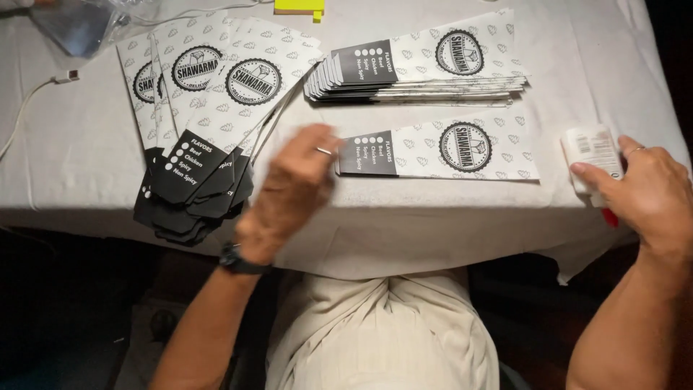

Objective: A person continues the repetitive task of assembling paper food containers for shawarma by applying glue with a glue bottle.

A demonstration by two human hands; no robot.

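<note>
My left hand is blurred and hovers over the table's front edge, its fingertips at the black end of a single flat paper sleeve with a round black emblem. It wears a ring and a dark wristwatch. My right hand grips a small white glue stick with a red end at the right edge of the table. A fanned pile of the same black-and-white sleeves lies to the left. A neat stack of sleeves sits behind the single one.
A white cloth covers the table. A white cable runs along the far left. Clear plastic wrapping lies at the back left, and a yellow object sits at the back edge. My lap is below the table.
</note>
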